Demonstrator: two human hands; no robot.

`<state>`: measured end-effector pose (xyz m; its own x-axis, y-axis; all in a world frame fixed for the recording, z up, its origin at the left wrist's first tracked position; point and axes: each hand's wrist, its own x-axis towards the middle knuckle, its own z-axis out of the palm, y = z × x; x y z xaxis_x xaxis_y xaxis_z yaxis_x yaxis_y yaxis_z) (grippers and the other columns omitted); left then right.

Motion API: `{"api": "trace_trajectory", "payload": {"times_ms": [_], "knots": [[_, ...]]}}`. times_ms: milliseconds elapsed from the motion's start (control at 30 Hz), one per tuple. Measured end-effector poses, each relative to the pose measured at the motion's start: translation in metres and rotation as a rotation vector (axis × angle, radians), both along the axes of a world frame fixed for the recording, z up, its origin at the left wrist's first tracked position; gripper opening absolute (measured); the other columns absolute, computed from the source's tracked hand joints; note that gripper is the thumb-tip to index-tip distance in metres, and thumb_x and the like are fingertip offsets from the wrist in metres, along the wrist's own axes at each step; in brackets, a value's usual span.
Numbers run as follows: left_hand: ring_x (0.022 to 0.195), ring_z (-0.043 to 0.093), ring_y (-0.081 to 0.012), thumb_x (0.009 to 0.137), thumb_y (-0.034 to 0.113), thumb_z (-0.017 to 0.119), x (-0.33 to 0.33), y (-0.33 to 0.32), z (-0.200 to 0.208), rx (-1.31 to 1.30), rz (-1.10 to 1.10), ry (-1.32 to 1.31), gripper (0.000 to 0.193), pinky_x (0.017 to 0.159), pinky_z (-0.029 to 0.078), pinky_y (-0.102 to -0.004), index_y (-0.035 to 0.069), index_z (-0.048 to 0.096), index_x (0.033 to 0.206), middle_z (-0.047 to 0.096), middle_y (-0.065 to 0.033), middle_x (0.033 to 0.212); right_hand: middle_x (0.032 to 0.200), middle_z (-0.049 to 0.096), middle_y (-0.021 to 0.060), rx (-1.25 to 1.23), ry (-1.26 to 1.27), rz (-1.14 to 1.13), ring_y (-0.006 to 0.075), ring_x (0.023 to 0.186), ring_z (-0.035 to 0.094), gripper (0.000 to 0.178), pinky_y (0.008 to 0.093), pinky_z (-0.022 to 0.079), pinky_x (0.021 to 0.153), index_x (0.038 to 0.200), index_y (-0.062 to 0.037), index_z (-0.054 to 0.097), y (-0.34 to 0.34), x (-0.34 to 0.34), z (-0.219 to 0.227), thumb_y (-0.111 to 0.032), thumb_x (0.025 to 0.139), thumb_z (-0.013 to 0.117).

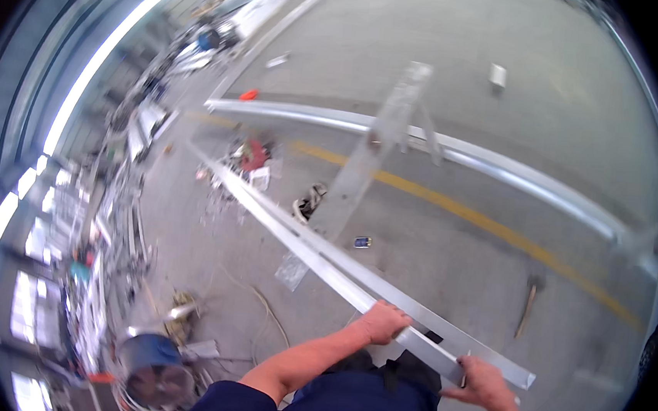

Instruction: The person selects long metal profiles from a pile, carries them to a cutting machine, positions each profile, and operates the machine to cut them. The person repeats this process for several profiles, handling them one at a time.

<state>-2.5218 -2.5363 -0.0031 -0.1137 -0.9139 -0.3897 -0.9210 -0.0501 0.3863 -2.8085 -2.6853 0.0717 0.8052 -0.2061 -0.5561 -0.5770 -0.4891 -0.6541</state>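
A long silvery-white metal profile (324, 271) runs slantwise from the far left down to my body. My left hand (385, 323) is closed over its upper edge. At its near end, my right hand (481, 381) grips the profile, with a thin dark edge or object by the fingers that I cannot make out. Alongside lies a second pale profile (498, 366), its end reaching past my right hand. Both cross a narrow grey trestle bench (355, 173). Farther off, another long shiny profile (502, 171) also crosses the bench.
A hammer (526, 308) lies on the floor at the right. Near the bench are a small dark blue packet (362, 242) and dark-and-white shoes or gloves (310, 202). A blue drum-shaped fan (154, 369) stands lower left, with a cable (270, 309) nearby. Scrap metal lines the left wall.
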Motion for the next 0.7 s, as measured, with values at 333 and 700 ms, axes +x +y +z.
{"api": "trace_trajectory", "payload": {"times_ms": [333, 700], "knots": [[0.1, 0.059, -0.0239, 0.067, 0.01, 0.071, 0.066, 0.226, 0.023, -0.242, 0.28, -0.184, 0.024, 0.1, 0.037, -0.0535, 0.015, 0.058, 0.087, 0.06, -0.0021, 0.088, 0.096, 0.064, 0.0202, -0.099, -0.084, 0.323, 0.0356, 0.091, 0.063, 0.068, 0.041, 0.051, 0.08, 0.111, 0.0001, 0.057, 0.21, 0.145, -0.006, -0.032, 0.055, 0.081], [0.128, 0.043, -0.0316, 0.08, 0.018, 0.067, 0.127, 0.476, 0.038, -0.765, 1.346, 0.015, 0.057, 0.103, 0.04, -0.042, 0.01, 0.046, 0.132, 0.045, -0.0146, 0.138, 0.083, 0.065, 0.0049, 0.262, -0.299, 0.187, 0.0134, 0.075, 0.062, 0.044, 0.031, 0.051, 0.067, 0.101, 0.0008, 0.065, 0.417, 0.402, 0.015, -0.014, 0.062, 0.08]]}}
